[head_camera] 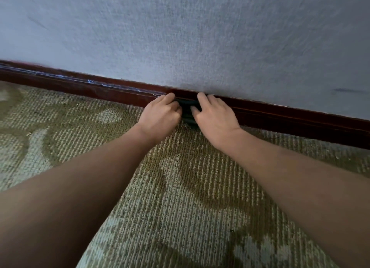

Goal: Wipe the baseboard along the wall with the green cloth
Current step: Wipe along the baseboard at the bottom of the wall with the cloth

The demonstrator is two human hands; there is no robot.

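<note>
A dark red wooden baseboard (280, 117) runs along the foot of the wall, sloping down to the right in the head view. A dark green cloth (187, 112) is pressed against it near the middle, mostly hidden between my hands. My left hand (161, 115) grips the cloth's left side with curled fingers. My right hand (214, 117) holds its right side, fingertips reaching the baseboard's top edge. Pale scuff marks show on the baseboard (96, 82) to the left.
A grey-blue textured wall (190, 37) rises above the baseboard. Patterned green and beige carpet (180, 197) covers the floor up to the wall. Both bare forearms stretch across it from the bottom corners.
</note>
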